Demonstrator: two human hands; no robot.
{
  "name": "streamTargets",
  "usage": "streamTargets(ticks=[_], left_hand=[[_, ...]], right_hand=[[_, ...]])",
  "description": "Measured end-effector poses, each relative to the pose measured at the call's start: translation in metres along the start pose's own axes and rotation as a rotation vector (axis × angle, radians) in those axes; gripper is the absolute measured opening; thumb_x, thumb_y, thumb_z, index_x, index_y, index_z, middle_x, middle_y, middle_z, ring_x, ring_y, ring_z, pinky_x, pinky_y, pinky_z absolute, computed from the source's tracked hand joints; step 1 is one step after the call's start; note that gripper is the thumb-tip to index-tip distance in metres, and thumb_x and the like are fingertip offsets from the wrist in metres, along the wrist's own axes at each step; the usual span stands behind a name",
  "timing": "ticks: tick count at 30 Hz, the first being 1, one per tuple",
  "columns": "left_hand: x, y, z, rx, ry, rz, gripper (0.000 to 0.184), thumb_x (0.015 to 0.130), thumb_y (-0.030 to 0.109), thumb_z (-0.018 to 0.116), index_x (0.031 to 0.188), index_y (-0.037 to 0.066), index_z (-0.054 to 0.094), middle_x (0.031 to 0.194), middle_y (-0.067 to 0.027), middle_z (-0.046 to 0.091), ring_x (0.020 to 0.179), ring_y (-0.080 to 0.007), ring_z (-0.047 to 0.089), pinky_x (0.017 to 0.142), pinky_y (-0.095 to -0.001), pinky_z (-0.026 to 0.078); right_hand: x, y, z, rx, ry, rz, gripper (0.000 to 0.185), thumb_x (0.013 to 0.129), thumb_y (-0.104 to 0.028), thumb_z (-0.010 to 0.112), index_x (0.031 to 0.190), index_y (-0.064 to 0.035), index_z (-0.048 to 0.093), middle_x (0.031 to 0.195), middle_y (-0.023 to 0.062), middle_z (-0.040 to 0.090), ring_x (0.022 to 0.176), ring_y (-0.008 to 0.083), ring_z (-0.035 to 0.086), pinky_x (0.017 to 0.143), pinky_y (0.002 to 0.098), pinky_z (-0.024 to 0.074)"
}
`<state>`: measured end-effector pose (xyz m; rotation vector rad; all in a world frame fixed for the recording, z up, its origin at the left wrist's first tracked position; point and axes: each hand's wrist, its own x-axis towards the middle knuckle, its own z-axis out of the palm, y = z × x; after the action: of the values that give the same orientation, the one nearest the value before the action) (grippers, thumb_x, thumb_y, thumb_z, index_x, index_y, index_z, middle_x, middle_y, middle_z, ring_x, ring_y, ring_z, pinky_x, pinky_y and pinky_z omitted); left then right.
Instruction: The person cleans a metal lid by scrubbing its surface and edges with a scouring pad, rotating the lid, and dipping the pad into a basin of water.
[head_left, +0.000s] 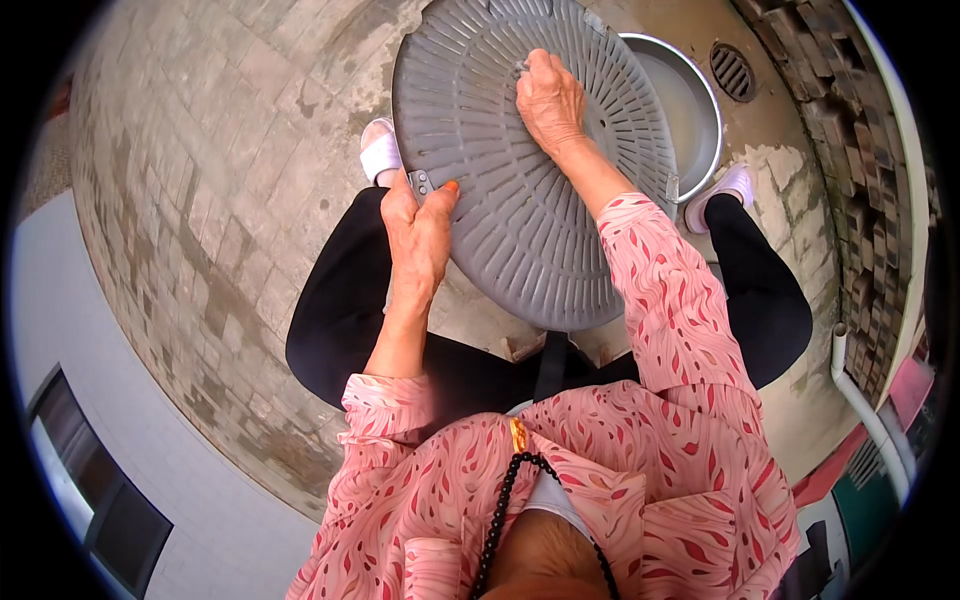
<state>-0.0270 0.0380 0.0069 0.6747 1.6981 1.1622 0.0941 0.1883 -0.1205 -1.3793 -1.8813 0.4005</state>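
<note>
A large round grey steamer tray (480, 190), ribbed with radiating slots, is held tilted between my knees. My left hand (418, 225) grips its left rim beside a small riveted metal bracket (420, 182), thumb lying over the edge. Near the tray's upper middle, my right hand (552, 100) is closed and pressed to the surface. A bit of grey wiry material, seemingly a steel wool scourer (521, 69), pokes out beside its fingers; most of it is hidden. Behind the tray's right edge stands a wide metal basin (712, 130) with cloudy water in it, partly covered from view.
A round drain grate (733, 72) is set in the ground past the basin. Stacked bricks (850, 190) line the right side, with a white pipe (868, 410) nearby. Damp paving (230, 180) stretches to the left, toward a pale wall with a window (100, 485).
</note>
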Motion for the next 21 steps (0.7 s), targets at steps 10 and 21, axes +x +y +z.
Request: streamTargets(ticks=[10,21], left_hand=[[0.003,-0.001,0.000,-0.009,0.092,0.032,0.033,0.078,0.002,0.054,0.109,-0.005,0.057,0.093,-0.0064,0.062,0.080,-0.0125,0.055,0.077,-0.0272,0.044],[0.008,0.024,-0.008,-0.031,0.221,0.088,0.041,0.076,0.006,0.060,0.114,-0.006,0.053,0.098,-0.0117,0.061,0.082,-0.0191,0.061,0.078,-0.0312,0.049]], right_hand=[[-0.002,-0.051,-0.013,0.192,-0.070,-0.084,0.011,0.077,-0.008,0.058,0.082,-0.0052,0.049,0.078,0.0175,0.056,0.064,0.0389,0.061,0.055,0.0490,0.0487],[-0.085,0.242,-0.083,-0.405,0.193,0.719,0.015,0.082,-0.015,0.060,0.095,-0.0076,0.062,0.094,0.0167,0.064,0.084,0.0358,0.061,0.073,0.0417,0.0466]])
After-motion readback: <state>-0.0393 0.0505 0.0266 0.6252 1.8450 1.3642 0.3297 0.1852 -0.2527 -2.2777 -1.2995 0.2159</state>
